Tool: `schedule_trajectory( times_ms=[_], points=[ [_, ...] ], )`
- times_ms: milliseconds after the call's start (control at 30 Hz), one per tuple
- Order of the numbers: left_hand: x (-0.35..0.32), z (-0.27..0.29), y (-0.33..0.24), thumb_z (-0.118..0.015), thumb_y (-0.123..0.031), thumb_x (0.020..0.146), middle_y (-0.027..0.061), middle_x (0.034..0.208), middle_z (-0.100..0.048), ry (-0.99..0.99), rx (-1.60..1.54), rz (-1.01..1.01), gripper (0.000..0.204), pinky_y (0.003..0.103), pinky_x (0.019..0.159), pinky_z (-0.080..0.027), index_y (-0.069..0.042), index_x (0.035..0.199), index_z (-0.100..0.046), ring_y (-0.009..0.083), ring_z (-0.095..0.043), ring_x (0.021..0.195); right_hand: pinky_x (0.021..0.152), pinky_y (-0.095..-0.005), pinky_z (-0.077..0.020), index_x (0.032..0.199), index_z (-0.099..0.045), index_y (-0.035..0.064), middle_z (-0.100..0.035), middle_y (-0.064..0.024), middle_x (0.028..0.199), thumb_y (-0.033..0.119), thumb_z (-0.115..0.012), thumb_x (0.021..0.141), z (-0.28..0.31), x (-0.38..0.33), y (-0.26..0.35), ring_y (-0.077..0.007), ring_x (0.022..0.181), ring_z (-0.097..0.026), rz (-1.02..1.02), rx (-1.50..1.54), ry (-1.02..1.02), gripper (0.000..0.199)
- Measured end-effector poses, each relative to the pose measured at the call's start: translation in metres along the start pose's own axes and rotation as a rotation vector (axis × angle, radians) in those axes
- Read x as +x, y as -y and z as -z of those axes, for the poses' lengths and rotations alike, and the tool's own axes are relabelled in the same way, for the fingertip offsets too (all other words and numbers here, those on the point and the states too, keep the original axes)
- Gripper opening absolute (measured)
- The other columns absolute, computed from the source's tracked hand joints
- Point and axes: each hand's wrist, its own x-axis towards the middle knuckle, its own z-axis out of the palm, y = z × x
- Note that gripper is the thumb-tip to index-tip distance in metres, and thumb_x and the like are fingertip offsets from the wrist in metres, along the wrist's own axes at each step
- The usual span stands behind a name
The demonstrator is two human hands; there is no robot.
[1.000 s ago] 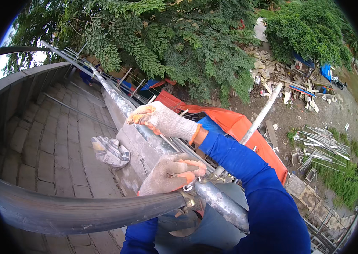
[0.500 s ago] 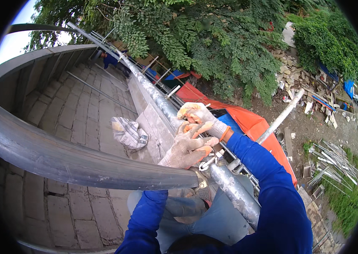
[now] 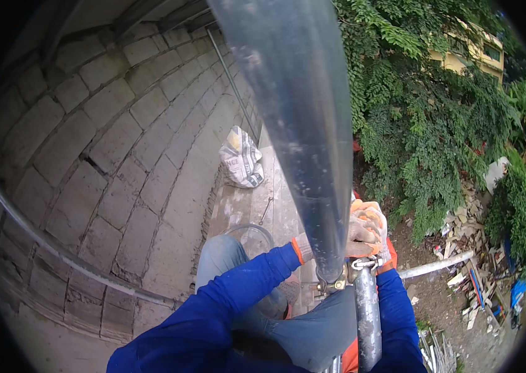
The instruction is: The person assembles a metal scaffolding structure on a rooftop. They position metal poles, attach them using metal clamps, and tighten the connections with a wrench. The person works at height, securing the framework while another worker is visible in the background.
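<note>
Close together just right of a thick grey metal pipe (image 3: 294,112), both my hands wear pale knit gloves with orange patches. My left hand (image 3: 360,239) reaches behind that pipe, with its fingers curled against the other glove. My right hand (image 3: 372,217) is closed at the same spot; whatever lies between the gloves is hidden. Right below them, a metal clamp (image 3: 365,263) sits at the top of a scuffed scaffold tube (image 3: 368,317). Another clamp (image 3: 332,284) is at the thick pipe's lower end.
A white printed sack (image 3: 241,158) and a spanner-like tool (image 3: 266,211) lie on the grey ledge (image 3: 281,196). Left is a block-paved surface (image 3: 120,155) with a thin pipe (image 3: 70,261). A pale pole (image 3: 437,264) juts out right, over rubble (image 3: 462,227) far below.
My view has turned, so the thick pipe now runs upright instead of across from the left. My left hand's spread fingers have curled in, and both gloves have come closer together.
</note>
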Motion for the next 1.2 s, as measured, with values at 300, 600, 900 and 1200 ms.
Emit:
schedule_trajectory(
  times_ms=[300, 600, 900, 1200],
  points=[
    [-0.013, -0.018, 0.023, -0.063, -0.023, 0.095, 0.0081, 0.123, -0.063, -0.022, -0.001, 0.101, 0.031, 0.041, 0.113, -0.030, -0.007, 0.121, -0.066, 0.0258, -0.048, 0.128, 0.089, -0.0323, -0.0542, 0.131, -0.052, 0.0064, -0.060, -0.0092, 0.122, 0.034, -0.051, 0.099, 0.023, 0.008, -0.008, -0.0193, 0.106, -0.062, -0.022, -0.040, -0.035, 0.043],
    [-0.008, -0.017, 0.026, -0.062, -0.023, 0.096, 0.0094, 0.130, -0.058, -0.035, -0.053, 0.115, 0.036, 0.039, 0.114, -0.030, -0.006, 0.128, -0.060, 0.0236, -0.044, 0.131, 0.089, -0.0347, -0.0551, 0.136, -0.049, 0.0063, -0.060, -0.0112, 0.125, 0.045, -0.049, 0.099, 0.034, -0.020, -0.035, -0.0213, 0.107, -0.062, -0.087, -0.031, -0.136, 0.054],
    [-0.006, -0.021, 0.035, -0.062, -0.023, 0.098, 0.0107, 0.137, -0.053, -0.033, -0.136, 0.125, 0.043, 0.037, 0.115, -0.029, -0.006, 0.136, -0.053, 0.0213, -0.040, 0.134, 0.090, -0.0371, -0.0559, 0.140, -0.047, 0.0063, -0.059, -0.0131, 0.128, 0.056, -0.047, 0.098, 0.096, -0.119, -0.060, -0.0233, 0.108, -0.062, -0.260, -0.078, -0.286, 0.065],
    [0.005, -0.018, 0.036, -0.062, -0.022, 0.099, 0.0120, 0.144, -0.048, -0.057, -0.243, 0.086, 0.050, 0.034, 0.116, -0.029, -0.005, 0.143, -0.047, 0.0191, -0.037, 0.137, 0.087, -0.0383, -0.0575, 0.142, -0.046, 0.0061, -0.060, -0.0145, 0.127, 0.063, -0.046, 0.099, 0.105, -0.151, -0.046, -0.0247, 0.106, -0.063, -0.303, -0.043, -0.395, 0.071]
  ],
)
